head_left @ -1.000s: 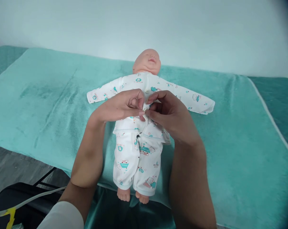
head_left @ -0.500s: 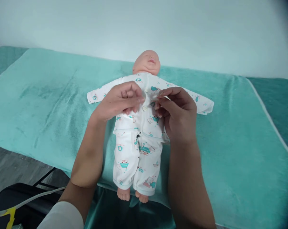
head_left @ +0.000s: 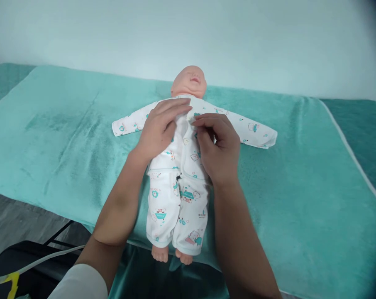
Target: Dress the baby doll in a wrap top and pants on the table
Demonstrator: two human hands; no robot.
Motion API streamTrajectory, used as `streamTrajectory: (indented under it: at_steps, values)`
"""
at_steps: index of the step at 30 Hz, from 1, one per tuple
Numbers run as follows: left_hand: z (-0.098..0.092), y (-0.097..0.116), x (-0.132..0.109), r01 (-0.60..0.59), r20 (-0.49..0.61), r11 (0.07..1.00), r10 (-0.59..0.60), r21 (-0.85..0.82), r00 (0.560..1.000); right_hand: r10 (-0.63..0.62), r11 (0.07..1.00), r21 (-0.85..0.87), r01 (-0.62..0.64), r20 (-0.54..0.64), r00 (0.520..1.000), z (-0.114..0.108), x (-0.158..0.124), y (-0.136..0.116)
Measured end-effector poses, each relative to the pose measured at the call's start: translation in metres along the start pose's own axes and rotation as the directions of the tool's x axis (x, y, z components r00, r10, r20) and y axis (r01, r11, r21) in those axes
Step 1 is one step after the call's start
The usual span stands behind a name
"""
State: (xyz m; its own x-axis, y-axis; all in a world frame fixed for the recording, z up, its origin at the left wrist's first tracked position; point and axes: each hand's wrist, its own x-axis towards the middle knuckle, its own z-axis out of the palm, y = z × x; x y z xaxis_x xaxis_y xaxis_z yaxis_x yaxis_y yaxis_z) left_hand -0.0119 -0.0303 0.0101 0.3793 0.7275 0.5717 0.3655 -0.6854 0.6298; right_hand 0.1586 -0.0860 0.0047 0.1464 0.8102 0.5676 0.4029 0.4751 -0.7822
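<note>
A baby doll (head_left: 188, 83) lies on its back, head toward the wall and bare feet toward me. It wears a white printed shirt (head_left: 192, 164) with buttons down the front and matching trousers (head_left: 189, 216). My left hand (head_left: 161, 126) rests over the left side of the shirt's chest, fingers stretched out toward the button line. Across from it, my right hand (head_left: 220, 145) has its fingers curled in a pinch at the shirt's front edge, beside a button. The fingertips partly cover the cloth they hold. Both shirt sleeves are spread out sideways.
A green velvety cover (head_left: 300, 199) lies under the doll, with pale seams near both ends. Behind it rises a pale wall (head_left: 238, 41). At the lower left are a black padded object (head_left: 29, 257) and a whitish cable (head_left: 51, 259) with yellow tape.
My left hand's fingers have gone from a pinch to stretched out, moving up the chest. My right hand has shifted left to the button line. The doll appears slightly further left.
</note>
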Motion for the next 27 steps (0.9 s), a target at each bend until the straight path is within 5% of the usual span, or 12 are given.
streamTrajectory:
  at_steps: [8,15,27]
  values:
    - [0.007,-0.025,0.007,-0.003,0.13,1.0,0.001,0.017,0.992,-0.001,0.999,-0.038,0.004,0.072,0.997,-0.002,-0.001,-0.001]
    - [0.009,-0.033,0.014,0.086,0.104,0.996,-0.087,0.016,0.991,0.026,0.999,0.027,-0.028,0.065,0.998,-0.002,-0.002,0.002]
    - [0.008,-0.033,0.012,0.076,0.135,0.994,-0.087,0.08,0.987,-0.055,0.979,-0.178,0.097,0.228,0.972,0.003,0.031,0.051]
